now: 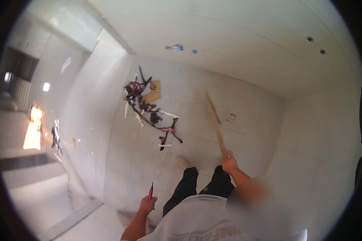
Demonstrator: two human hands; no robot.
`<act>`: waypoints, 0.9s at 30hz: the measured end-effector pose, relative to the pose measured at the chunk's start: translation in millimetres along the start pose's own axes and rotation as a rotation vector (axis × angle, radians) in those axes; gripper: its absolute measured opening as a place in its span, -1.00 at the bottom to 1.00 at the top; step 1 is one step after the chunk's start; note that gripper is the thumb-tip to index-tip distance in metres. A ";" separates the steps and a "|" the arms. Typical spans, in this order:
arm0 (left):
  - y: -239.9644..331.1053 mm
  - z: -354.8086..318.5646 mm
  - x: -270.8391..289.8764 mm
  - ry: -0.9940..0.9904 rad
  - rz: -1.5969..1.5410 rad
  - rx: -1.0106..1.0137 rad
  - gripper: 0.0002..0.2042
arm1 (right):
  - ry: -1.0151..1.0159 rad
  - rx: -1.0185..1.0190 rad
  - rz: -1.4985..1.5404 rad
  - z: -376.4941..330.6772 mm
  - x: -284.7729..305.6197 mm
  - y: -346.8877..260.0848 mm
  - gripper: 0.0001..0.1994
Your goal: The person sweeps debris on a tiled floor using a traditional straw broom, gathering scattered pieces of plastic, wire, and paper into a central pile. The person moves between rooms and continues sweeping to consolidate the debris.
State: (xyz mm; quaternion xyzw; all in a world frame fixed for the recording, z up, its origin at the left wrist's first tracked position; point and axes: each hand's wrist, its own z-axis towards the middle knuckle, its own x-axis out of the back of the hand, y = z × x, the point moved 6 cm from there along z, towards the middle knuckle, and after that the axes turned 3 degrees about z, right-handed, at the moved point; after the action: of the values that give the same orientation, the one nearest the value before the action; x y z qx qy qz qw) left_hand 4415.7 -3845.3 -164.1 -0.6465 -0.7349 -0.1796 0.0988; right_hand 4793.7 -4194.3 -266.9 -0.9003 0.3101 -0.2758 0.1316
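Wooden stick (216, 126), long and thin, gripped at its near end by the clenched right hand (230, 164), far end slanting out over the concrete floor (249, 104); looks light and stiff, steadier if held further along. Left hand (147, 204) fisted around a small red-handled tool (151, 191), probably light, hard and slim.

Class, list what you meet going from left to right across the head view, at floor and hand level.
Sunlit patch → left hand gripping a red-handled tool → tangle of cables and scraps → right hand holding a wooden stick.
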 end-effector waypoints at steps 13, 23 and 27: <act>-193.6 -22.7 2.6 0.075 -0.539 0.244 -0.74 | -0.671 -0.095 0.358 -19.4 -365.2 -232.2 -0.75; -209.5 -15.1 -2.1 0.015 -0.683 0.458 -0.79 | -0.232 0.521 -0.674 -15.0 -143.1 -290.8 -0.30; -107.7 5.9 67.8 0.079 -0.582 0.272 -0.78 | 0.142 0.462 -0.600 65.6 -47.3 -257.1 -0.48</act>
State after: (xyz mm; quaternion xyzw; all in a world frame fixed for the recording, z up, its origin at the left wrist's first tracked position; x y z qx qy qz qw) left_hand 4300.3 -3791.8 -158.6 -0.3826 -0.9018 -0.1252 0.1572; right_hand 4925.6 -3961.4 -235.0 -0.8764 -0.0293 -0.4261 0.2224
